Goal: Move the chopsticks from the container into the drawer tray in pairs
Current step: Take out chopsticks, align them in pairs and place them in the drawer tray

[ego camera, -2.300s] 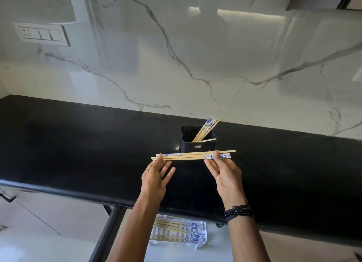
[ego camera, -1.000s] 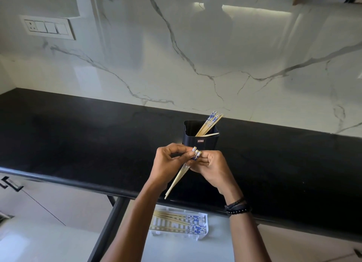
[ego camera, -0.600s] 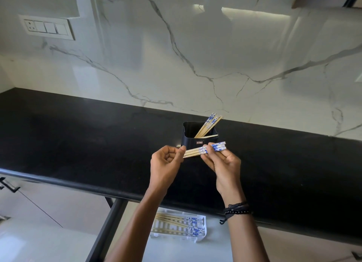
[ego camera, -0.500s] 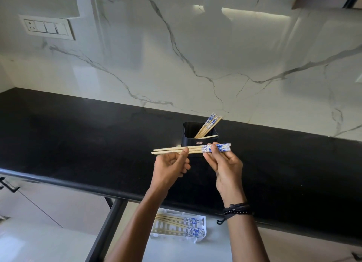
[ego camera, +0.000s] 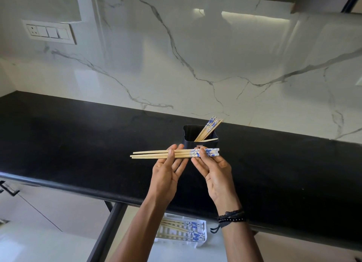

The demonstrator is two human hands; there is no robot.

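A small bundle of wooden chopsticks (ego camera: 154, 154) with blue-and-white patterned ends lies level above the black counter, tips pointing left. My right hand (ego camera: 212, 169) pinches the patterned ends. My left hand (ego camera: 166, 170) supports the plain middle, thumb on top and fingers spread beneath. Just behind stands the black container (ego camera: 190, 139) with several more chopsticks (ego camera: 209, 126) leaning to its right. Below the counter edge, a white drawer tray (ego camera: 202, 240) holds several chopsticks lying sideways.
The black countertop (ego camera: 78, 140) runs left to right with a rounded front edge. A white marble backsplash rises behind it, with a switch panel (ego camera: 50, 31) at upper left. The open drawer's dark frame (ego camera: 108, 228) slants below the counter. A cabinet handle (ego camera: 8, 189) shows at far left.
The chopsticks swung from a tilted, bunched hold to level. My left hand slid left along them and opened its fingers under them. My right hand stayed on the patterned ends.
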